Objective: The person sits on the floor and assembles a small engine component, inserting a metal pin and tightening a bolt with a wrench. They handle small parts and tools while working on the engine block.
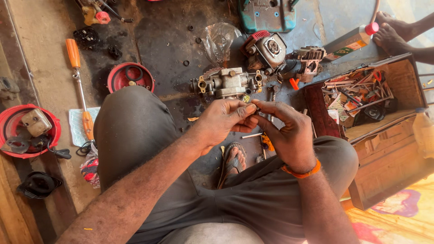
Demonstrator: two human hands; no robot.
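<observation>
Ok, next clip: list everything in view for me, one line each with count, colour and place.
carburettor: one, grey metal, on the floor ahead of the hands
small engine: one, grey with red trim, behind the carburettor
plastic bag: one, clear, left of the engine
red cover: one, round, beside the left knee
red bowl: one, far left, holding a beige part
screwdriver: one, orange handles, left floor
wooden toolbox: one, brown, open, right side, full of tools
bottle: one, red cap, top right
another person's feet: two, top right
sandal: one, on the person's own foot
wristband: one, orange, right wrist
left hand: pinching a small part too tiny to identify
right hand: meeting the left at that part
</observation>
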